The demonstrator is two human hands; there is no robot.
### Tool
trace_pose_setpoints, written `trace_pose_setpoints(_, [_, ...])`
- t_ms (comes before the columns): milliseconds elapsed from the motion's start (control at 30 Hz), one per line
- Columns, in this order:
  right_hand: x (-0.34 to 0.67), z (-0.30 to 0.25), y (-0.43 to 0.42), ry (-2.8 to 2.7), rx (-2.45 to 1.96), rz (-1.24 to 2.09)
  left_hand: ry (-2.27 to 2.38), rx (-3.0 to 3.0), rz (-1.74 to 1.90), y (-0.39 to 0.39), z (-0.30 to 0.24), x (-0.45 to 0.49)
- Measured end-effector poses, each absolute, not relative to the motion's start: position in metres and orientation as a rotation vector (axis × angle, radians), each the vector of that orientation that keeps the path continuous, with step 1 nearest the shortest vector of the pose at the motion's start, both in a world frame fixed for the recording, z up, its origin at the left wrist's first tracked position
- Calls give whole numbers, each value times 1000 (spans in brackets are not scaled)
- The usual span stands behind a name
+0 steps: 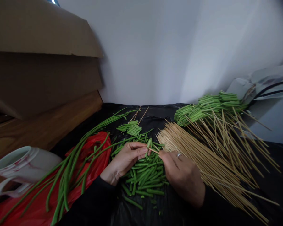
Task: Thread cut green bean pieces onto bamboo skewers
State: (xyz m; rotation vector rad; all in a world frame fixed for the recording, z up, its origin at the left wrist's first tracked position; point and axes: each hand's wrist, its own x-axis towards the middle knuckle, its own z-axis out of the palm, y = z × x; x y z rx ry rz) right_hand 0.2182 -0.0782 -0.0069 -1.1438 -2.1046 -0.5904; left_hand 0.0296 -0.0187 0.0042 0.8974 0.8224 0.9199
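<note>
Cut green bean pieces (149, 143) are pinched between the thumb and fingers of my left hand (129, 155). My right hand (182, 174), with a ring on one finger, grips a thin bamboo skewer (154, 151). The skewer's tip end meets the bean pieces at my left fingertips; how far it goes in is hidden. Below both hands lies a loose heap of cut green beans (147, 180) on black plastic sheeting (132, 216). Just beyond it are a few skewered bean rows (129, 128). To the right of my right hand spreads a large bundle of bare bamboo skewers (198, 149).
Stacked skewered beans (208, 106) lie at the back right, their sticks pointing toward me. Long uncut beans (67, 175) drape over a red plastic bag (97, 142) on the left. A white mug (41, 164) tilts beside it. Behind stand a cardboard box (44, 72) and a wall (143, 56).
</note>
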Motion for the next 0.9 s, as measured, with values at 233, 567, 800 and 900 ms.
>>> trace_pose_setpoints(233, [215,-7,-80,-2066,-1175,-577,814,897,898,-19,4,30])
trace_pose_setpoints(567, [213,-9,-81,-2075,-1163,-512,823,908,878,-19,2,31])
trace_pose_setpoints(800, [211,-10,-79,-2049,-1157,-515,840,931,856,-19,-1,31])
trace_pose_setpoints(900, [208,-9,-79,-2045,-1158,-516,848,941,852,-21,-1,32])
